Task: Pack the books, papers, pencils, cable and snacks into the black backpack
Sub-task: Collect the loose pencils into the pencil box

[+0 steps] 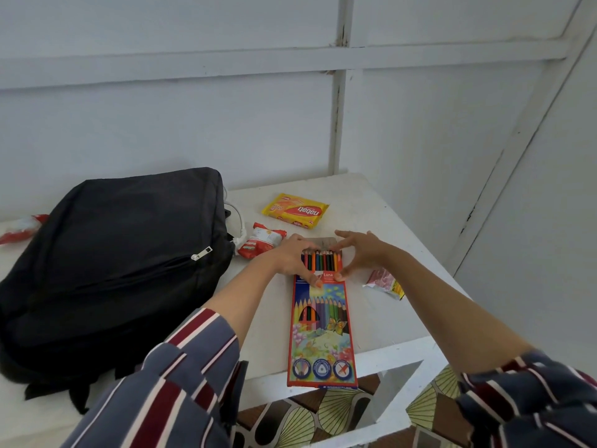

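A colourful box of coloured pencils (321,337) lies on the white table (381,321), its far end open with the pencil ends (323,260) showing. My left hand (290,258) grips that open end from the left, thumb on the box front and fingers at the cardboard flap (326,242). From the right, my right hand (358,252) pinches the same end, thumb on the box and index finger at the flap. The black backpack (122,260) lies flat at the left, its zipper shut. Part of a white cable (238,221) shows behind it.
A yellow wafer pack (295,210) lies at the back. A red and white snack bag (263,242) sits beside the backpack, another (19,229) at the far left. A pink snack packet (384,282) lies right of the box. Patterned floor (290,418) shows below the table's front edge.
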Demonstrator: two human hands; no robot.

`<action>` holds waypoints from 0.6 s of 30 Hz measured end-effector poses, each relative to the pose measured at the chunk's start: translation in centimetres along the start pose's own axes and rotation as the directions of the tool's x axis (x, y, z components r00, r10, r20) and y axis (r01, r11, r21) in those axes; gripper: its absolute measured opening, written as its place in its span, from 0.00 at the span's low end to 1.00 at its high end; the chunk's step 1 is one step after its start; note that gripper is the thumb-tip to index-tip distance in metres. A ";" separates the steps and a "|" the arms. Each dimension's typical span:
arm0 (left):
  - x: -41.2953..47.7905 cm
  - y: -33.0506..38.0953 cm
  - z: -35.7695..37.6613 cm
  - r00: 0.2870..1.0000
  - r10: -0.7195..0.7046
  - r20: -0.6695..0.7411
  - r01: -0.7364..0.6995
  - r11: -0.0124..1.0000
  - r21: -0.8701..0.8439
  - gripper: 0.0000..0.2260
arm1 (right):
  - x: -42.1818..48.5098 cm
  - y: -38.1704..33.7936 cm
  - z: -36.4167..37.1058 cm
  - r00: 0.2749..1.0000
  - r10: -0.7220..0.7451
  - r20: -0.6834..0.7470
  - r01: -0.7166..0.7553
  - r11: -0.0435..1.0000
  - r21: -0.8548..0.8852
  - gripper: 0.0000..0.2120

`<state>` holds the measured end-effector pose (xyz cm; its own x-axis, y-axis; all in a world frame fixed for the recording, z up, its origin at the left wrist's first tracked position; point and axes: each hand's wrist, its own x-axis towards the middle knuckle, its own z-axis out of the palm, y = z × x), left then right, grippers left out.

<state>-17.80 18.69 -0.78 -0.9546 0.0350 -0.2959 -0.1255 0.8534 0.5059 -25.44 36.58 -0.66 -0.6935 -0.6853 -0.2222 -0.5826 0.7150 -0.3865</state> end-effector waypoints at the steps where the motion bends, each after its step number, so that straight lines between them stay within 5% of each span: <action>1: 0.0 0.0 0.0 1.000 0.001 -0.001 -0.001 1.000 -0.008 0.38 | 0.0 -0.1 0.0 1.000 -0.003 -0.002 0.003 1.000 -0.003 0.30; 7: -0.3 0.1 -0.2 1.000 -0.022 -0.017 0.021 0.999 -0.039 0.41 | 0.3 -0.4 -0.4 0.999 0.040 0.011 -0.041 0.999 0.027 0.33; 11: -0.5 -0.1 -0.8 0.997 -0.069 -0.021 0.067 0.993 -0.102 0.44 | 0.6 -0.4 -0.6 0.997 0.075 0.037 -0.082 0.958 0.276 0.42; 18: -0.2 -0.3 -0.3 0.999 -0.051 -0.019 0.048 0.988 -0.144 0.47 | 1.5 -0.9 -0.1 0.992 0.059 -0.111 -0.023 0.955 0.294 0.32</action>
<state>-17.63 18.26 -0.61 -0.9518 -0.0182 -0.3062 -0.2085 0.7706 0.6022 -25.97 34.93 -0.50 -0.7694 -0.6225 -0.1434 -0.4156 0.6583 -0.6276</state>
